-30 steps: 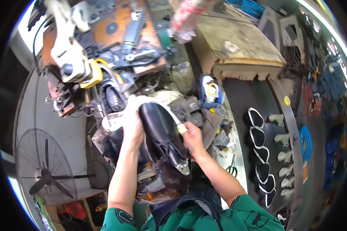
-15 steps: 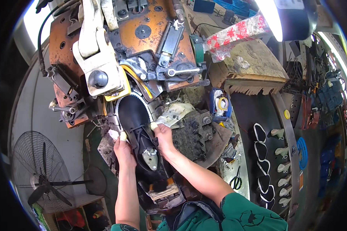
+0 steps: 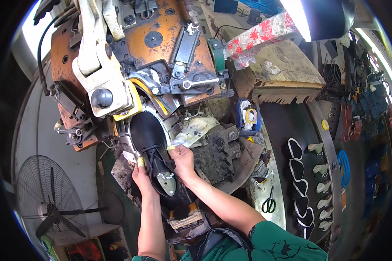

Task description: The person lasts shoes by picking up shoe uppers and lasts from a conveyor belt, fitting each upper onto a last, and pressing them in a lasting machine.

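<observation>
A black shoe upper [image 3: 147, 130] with a white-edged toe lies under the machine's head, toe pointing away from me. A grey-green last [image 3: 165, 184] shows through its opening. My left hand [image 3: 143, 177] is closed on the shoe's left side, its thumb covered by a yellowish finger cot [image 3: 141, 161]. On the right side, my right hand [image 3: 184, 162] pinches the edge, also with a pale cot on a digit. Fingers beneath the shoe are hidden. Just beyond the toe is the white machine arm [image 3: 104, 95] with a yellow-edged pad.
Orange machine plates [image 3: 157, 37] fill the far side. A caged fan [image 3: 50, 209] stands at left. On the right are scissors [image 3: 269, 204], a blue bin [image 3: 248, 116], a wooden box [image 3: 283, 74] and a dark conveyor [image 3: 279, 126] carrying white strips and several pale shoe-shaped pieces. A lamp [image 3: 317, 19] hangs above.
The view has shifted slightly, so the machine and shoe sit a little lower and further left. Both hands stay at the shoe's sides, and the left thumb appears slightly further inward.
</observation>
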Demonstrator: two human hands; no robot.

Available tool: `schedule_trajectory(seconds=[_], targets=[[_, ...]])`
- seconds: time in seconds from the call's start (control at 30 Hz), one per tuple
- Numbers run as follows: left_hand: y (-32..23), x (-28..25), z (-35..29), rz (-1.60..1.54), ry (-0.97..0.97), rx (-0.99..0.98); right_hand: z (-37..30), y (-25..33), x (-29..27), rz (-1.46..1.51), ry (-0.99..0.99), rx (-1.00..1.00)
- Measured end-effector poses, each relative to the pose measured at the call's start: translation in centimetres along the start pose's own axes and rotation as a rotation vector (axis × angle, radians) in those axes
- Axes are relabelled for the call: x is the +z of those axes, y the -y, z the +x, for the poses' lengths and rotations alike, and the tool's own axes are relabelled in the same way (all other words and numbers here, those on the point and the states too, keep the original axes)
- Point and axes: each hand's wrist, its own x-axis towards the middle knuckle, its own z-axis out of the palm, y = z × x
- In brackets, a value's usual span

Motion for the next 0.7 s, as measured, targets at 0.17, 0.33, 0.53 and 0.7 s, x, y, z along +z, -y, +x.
schedule_trajectory(seconds=[0.17,0.33,0.53,0.7], targets=[[0.6,-0.2,-0.3,0.061,0.039,0.072,0.1,0.7,-1.0,-0.187,-0.031,-0.111],[10.4,-15.7,-3.3,1.312,0.040,0.336,-3.2,1.7,-6.8,-0.067,0.037,0.260],[20.6,-32.4,-8.4,1.287,-0.220,-0.132,-4.6,2.2,-7.1,-0.153,0.281,0.202],[4.8,-21.1,-11.9,1.155,0.078,0.075,-6.7,7.5,-9.7,-0.197,0.341,0.038]])
